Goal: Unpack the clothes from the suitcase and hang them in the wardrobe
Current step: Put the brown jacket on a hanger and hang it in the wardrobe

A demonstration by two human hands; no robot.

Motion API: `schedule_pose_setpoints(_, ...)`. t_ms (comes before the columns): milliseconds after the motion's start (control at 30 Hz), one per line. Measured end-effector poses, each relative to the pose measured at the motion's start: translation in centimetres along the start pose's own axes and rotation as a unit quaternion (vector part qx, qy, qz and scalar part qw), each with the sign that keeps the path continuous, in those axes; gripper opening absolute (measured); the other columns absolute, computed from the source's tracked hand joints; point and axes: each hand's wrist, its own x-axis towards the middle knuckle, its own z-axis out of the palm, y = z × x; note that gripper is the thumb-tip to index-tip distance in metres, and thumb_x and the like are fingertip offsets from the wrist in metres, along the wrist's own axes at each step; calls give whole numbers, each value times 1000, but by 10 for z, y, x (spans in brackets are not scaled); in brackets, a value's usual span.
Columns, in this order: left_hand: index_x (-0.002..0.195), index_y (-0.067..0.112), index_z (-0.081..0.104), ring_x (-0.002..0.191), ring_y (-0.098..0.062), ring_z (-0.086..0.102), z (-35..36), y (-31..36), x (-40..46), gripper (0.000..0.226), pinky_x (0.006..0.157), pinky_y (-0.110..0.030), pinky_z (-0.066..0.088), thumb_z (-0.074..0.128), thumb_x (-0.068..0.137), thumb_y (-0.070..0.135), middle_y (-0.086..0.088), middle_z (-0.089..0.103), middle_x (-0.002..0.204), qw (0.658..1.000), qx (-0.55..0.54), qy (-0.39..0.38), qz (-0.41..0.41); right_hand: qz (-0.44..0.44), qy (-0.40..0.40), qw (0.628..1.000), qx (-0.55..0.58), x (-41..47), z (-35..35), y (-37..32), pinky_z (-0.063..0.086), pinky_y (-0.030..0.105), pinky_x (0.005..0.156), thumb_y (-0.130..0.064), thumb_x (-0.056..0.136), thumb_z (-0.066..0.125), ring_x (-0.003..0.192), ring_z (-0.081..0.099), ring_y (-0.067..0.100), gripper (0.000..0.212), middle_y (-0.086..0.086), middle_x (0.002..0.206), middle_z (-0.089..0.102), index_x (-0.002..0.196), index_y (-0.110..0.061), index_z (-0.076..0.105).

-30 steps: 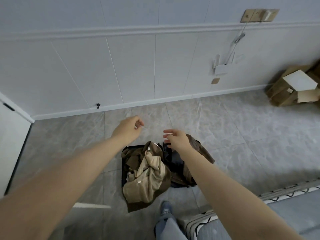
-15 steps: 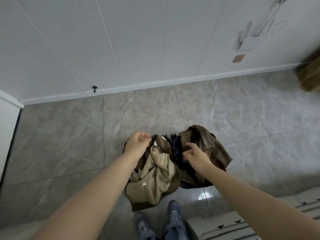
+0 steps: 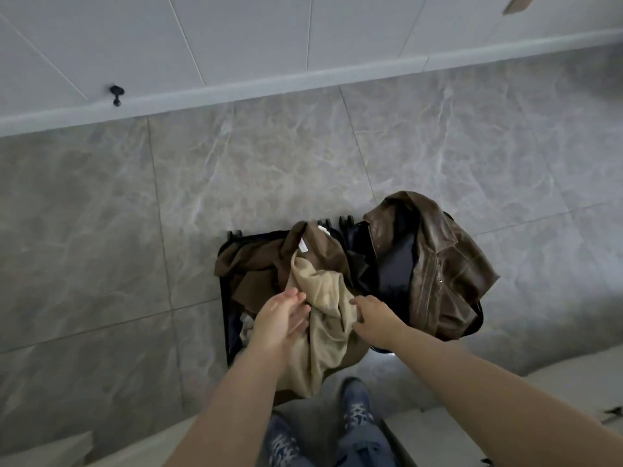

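An open dark suitcase lies on the tiled floor in front of my feet, heaped with clothes. A brown coat with a beige lining fills its left half. A brown leather jacket is piled over the right half. My left hand hovers with straight fingers just left of the beige lining, close to or touching it. My right hand reaches the lining's right edge, fingers bent down onto the fabric; whether they grip it is not visible.
Grey marble-look floor tiles surround the suitcase. A white panelled wall with a skirting board runs along the back, with a small black doorstop. My blue-patterned shoes stand just below the suitcase. A pale surface edge sits at lower right.
The view has tilted down and come closer to the suitcase. Both hands have dropped from above the clothes to the beige lining, one on each side of it.
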Motion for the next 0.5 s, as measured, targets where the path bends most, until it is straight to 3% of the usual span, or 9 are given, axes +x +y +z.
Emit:
schedule_pose_setpoints(100, 129, 12, 55, 119, -26, 59, -12, -27, 40, 29, 91, -36, 49, 49, 102, 21, -7, 62, 127, 999, -23, -21, -30, -19, -1, 1000, -22, 50, 17, 3, 21, 38, 120, -17, 96, 52, 151, 12, 31, 79, 6, 164, 4, 158, -17, 4)
schedule_pose_setpoints(167, 132, 9, 54, 126, -30, 55, -24, -46, 67, 34, 93, -37, 48, 51, 100, 20, -13, 59, 134, 998, -45, -21, -28, -1, -2, 999, -38, 87, 27, 8, 24, 47, 119, -23, 91, 57, 150, 11, 35, 93, 2, 165, -13, 158, -27, -7)
schedule_pose_setpoints(233, 128, 9, 57, 121, -28, 59, -34, -63, 91, 32, 93, -37, 50, 53, 98, 20, -14, 61, 132, 997, -69, -3, -29, 6, 4, 999, -54, 118, 33, 10, 28, 48, 116, -25, 92, 55, 149, 17, 36, 90, 1, 165, -15, 158, -26, -7)
schedule_pose_setpoints(367, 128, 13, 55, 120, -24, 57, -45, -89, 122, 31, 100, -39, 45, 49, 100, 23, -7, 62, 127, 995, -91, -11, -47, 12, 26, 998, -60, 159, 37, 10, 27, 47, 117, -21, 89, 56, 149, 19, 31, 89, 2, 166, 0, 158, -18, 1)
schedule_pose_setpoints(433, 133, 15, 51, 121, -24, 57, -47, -100, 129, 35, 108, -41, 40, 46, 101, 26, -5, 61, 131, 991, -106, -35, -77, 42, 21, 997, -62, 168, 44, 13, 32, 45, 112, -25, 88, 57, 139, 36, 34, 82, 13, 155, 32, 156, -17, 12)
schedule_pose_setpoints(500, 131, 15, 52, 117, -23, 57, -49, -109, 138, 33, 107, -43, 41, 48, 100, 27, -6, 60, 131, 992, -94, -28, -82, 46, 29, 998, -36, 169, 55, 12, 39, 44, 104, -26, 89, 54, 120, 53, 33, 59, 12, 129, 57, 144, -18, 35)
